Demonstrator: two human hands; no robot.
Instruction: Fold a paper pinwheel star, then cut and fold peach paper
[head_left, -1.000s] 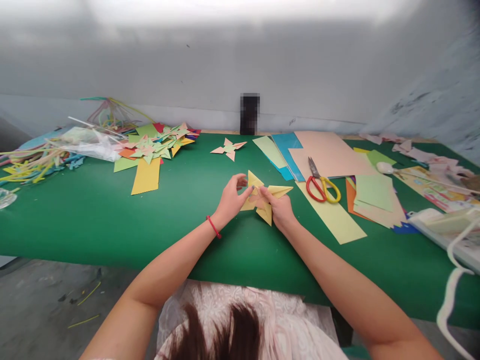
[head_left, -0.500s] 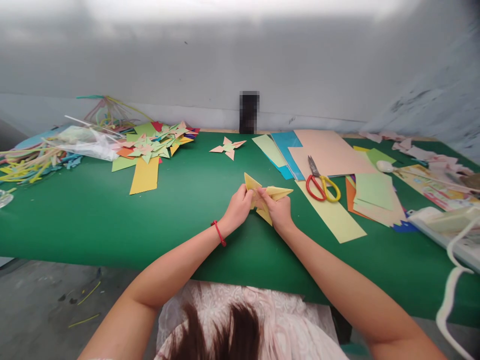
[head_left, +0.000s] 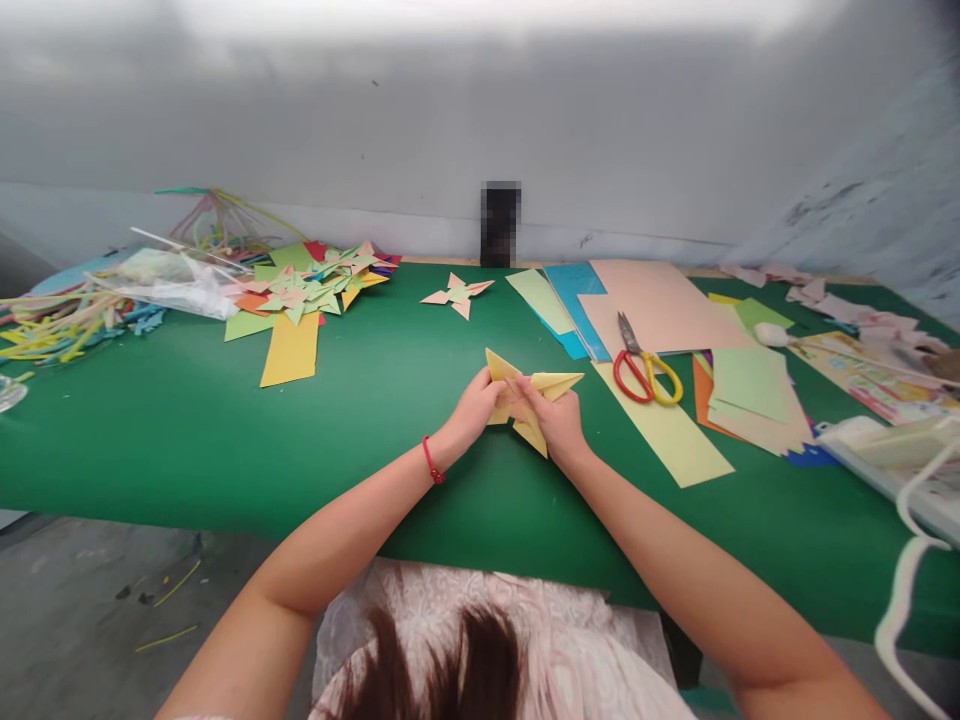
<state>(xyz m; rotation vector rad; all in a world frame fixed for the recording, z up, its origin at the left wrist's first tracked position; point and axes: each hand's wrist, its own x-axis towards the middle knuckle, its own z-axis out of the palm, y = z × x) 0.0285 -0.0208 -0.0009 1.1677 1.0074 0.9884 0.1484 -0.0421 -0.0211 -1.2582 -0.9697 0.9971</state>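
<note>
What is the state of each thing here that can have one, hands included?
Left hand: pinching yellow star
Right hand: gripping yellow star
Yellow star: folded, held by both hands
Scissors: lying down, blades shut or nearly
Pink-and-green star: folded, lying on table
Pale yellow strip: unfolded, partly under scissors
Red bracelet: worn

Between my left hand and right hand is the folded yellow paper star, with the pink-and-green paper star behind it on the green bench. To my left lies the heap of multicoloured paper stars, the yellow paper rectangle before it; to my right, the red-and-yellow-handled metal scissors lie across the pale-yellow paper strip and the large pink paper sheet.
</note>
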